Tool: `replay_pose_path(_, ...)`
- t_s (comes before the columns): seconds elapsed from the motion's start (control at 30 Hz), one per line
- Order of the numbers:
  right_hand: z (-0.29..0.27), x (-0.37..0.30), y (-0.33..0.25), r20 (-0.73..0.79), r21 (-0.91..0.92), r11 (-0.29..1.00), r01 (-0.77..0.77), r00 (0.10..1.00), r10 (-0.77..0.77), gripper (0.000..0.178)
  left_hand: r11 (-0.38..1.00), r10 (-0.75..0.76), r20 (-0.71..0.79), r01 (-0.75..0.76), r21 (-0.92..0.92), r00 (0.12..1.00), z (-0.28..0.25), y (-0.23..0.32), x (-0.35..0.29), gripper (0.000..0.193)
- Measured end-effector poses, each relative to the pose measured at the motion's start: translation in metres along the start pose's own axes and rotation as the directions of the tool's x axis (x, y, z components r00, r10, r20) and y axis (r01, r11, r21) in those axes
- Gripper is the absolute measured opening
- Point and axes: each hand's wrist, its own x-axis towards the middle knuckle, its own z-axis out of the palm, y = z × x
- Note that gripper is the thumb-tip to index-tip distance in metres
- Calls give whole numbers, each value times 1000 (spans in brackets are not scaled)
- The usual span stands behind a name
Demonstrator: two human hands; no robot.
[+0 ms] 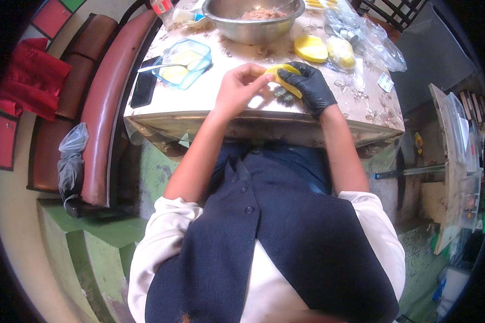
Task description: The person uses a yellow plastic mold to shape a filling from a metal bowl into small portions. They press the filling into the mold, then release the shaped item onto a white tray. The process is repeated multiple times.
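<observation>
"Above the near edge of the table point(172, 102), what do the hands hold?"

"One yellow disc point(280, 82), seemingly bent. The bare left hand point(239, 89) pinches its edge between thumb and fingertips; the black-gloved right hand point(311, 89) curls around its other side."

"Why both?"

"I'd guess something so thin would sag if gripped from one side only."

"And just one glove?"

"Can't tell. Maybe bare fingertips feel the edge better."

"The steel bowl point(253, 33)?"

"Toward the far edge, with a pinkish mix point(263, 13) inside; likely set back so its tall wall doesn't block the forearms. The yellow stack point(311, 49) lies nearer the right edge, probably to suit the gloved hand's reach."

"And leftward?"

"A blue container point(203, 51) near the left edge, a spoon point(167, 67) resting over its rim, presumably so the handle stays clean. The dark phone point(144, 82) lies by the near left corner, perhaps to keep it away from the food."
</observation>
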Motion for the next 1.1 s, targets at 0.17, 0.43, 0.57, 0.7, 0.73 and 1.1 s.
replay_pose_path(0.17, -3, -2, 1, 22, 28, 1000, -1, 1000, 0, 34, 997, -22, 11, 23, -77, 1000, -4, 3, -1, 24)
replay_pose_path(0.43, -4, 2, -1, -43, -38, 991, 132, 990, -134, 37, 968, -56, -14, 51, -244, 998, -7, -1, 0, 33)
replay_pose_path(0.57, -1, 1, -11, -80, 10, 1000, -11, 997, 11, 25, 993, 3, 13, -2, -118, 1000, -9, -4, 0, 28)
replay_pose_path(0.7, 2, -1, -17, -51, -11, 1000, -18, 999, 18, 26, 993, 8, -5, -9, -121, 1000, -8, -7, 1, 22)
replay_pose_path(0.73, 3, 0, -17, -6, -58, 998, -8, 1000, 7, 27, 993, -9, -9, 8, -121, 1000, -7, -7, 1, 22)
replay_pose_path(1.1, 2, 6, -17, 50, -170, 985, -11, 999, 19, 29, 997, 40, 45, -37, -68, 998, -4, -1, -2, 20)
